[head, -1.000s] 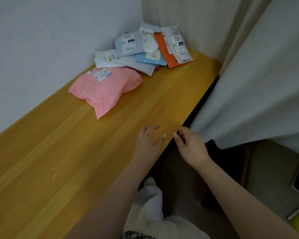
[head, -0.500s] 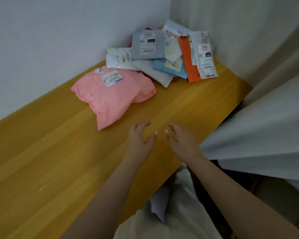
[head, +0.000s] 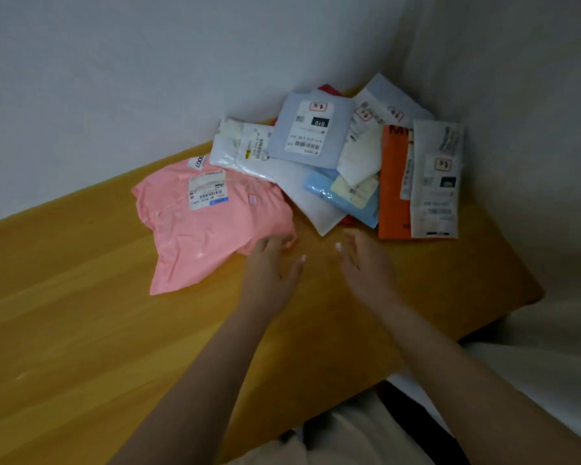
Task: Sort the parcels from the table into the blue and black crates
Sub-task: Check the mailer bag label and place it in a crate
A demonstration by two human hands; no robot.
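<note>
A puffy pink parcel (head: 212, 226) with a white label lies on the wooden table (head: 81, 330). Behind it in the corner is a heap of flat parcels: a grey-blue one (head: 307, 129), a white one (head: 249, 149), a light blue one (head: 346, 196), an orange one (head: 393, 186) and a white one with labels (head: 436, 182). My left hand (head: 272, 266) reaches forward with relaxed fingers, its fingertips at the pink parcel's near right edge. My right hand (head: 366, 263) is stretched out over the bare table just short of the heap, holding nothing. No crate is in view.
White walls (head: 114, 78) meet behind the heap. A pale curtain (head: 517, 129) hangs along the table's right end. The table's near right edge (head: 483, 330) runs diagonally, with my light clothing below it.
Both hands have moved forward from the table's near edge toward the parcels. The left fingertips now reach the pink parcel. The view has shifted closer to the corner heap.
</note>
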